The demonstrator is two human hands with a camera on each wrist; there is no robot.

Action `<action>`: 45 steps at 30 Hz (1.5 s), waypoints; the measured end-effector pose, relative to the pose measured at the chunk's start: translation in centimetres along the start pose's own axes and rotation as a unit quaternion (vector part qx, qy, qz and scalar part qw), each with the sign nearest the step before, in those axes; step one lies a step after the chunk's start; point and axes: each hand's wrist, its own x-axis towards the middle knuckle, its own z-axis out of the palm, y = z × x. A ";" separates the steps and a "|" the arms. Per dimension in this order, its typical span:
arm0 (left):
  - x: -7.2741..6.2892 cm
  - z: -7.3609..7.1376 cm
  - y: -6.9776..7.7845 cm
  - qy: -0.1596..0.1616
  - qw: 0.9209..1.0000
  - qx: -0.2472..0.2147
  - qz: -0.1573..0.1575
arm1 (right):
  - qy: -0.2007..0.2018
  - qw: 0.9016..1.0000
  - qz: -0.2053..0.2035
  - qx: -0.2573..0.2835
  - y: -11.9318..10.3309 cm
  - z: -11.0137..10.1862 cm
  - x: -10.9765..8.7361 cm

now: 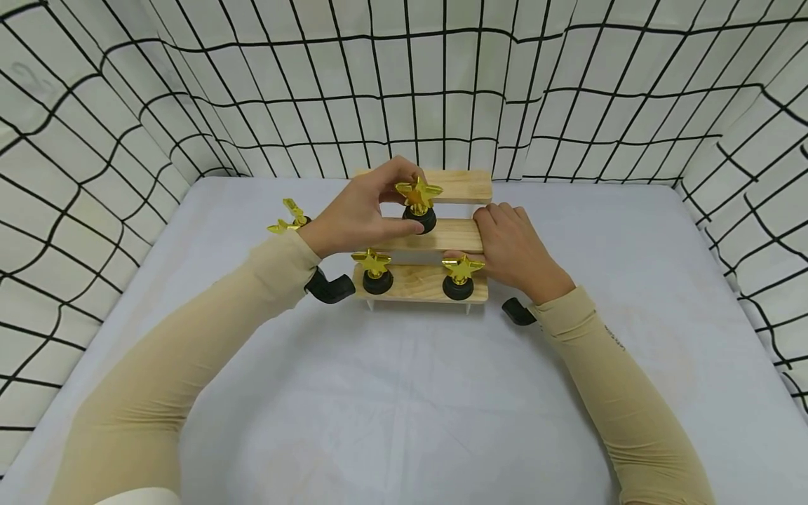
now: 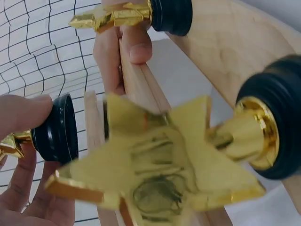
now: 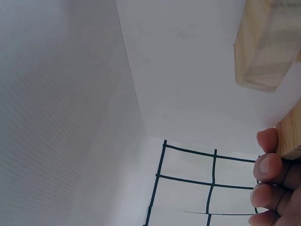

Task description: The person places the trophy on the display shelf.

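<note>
The left hand (image 1: 355, 216) pinches a gold star trophy (image 1: 419, 205) over the middle shelf (image 1: 451, 237); the right hand (image 1: 519, 249) grips the shelf's right end.

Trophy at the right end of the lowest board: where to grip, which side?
Probably the round black base, from the front. The trophy stands upright near the lowest board's front edge; its star spreads wide points above, while the middle board and right hand lie behind it.

Leftmost trophy (image 1: 294, 210) partly hidden behind left arm (image 1: 252, 287); lettering (image 1: 614, 338) on right sleeve (image 1: 625, 393) too small to read.
</note>
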 end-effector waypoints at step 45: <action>3.2 4.7 1.5 -0.072 0.992 0.096 -0.031 | -0.057 0.997 0.028 0.032 -0.1 -0.5 0.2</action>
